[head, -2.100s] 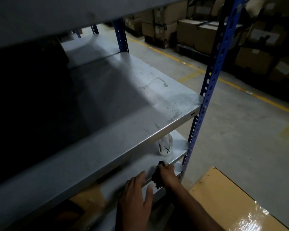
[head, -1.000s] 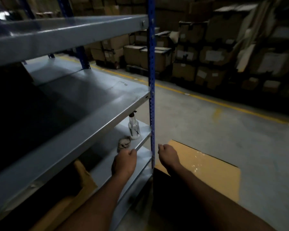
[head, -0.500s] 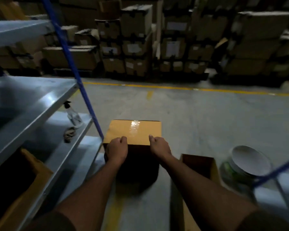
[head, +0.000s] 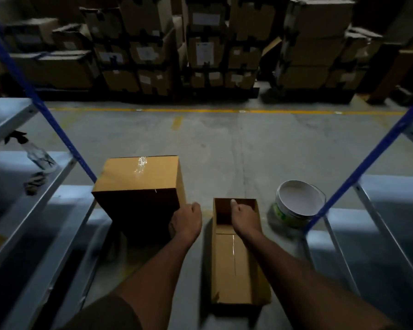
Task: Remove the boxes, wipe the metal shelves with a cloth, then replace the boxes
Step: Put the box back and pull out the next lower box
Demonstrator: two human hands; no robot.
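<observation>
Right hand (head: pixel 244 216) curled on long box (head: pixel 236 256) rim, left hand (head: pixel 187 223) loosely closed beside tall box (head: pixel 138 184); both boxes on floor. Risk: one-handed lift tilts open box, flimsy rim buckles.

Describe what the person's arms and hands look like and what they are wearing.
Both forearms are bare from elbow to wrist. The left hand and the right hand are bare: no gloves, and no watch, ring or band that shows in the dim light. Near the left elbow a dark short sleeve edge shows; the right arm's sleeve is out of frame.
</observation>
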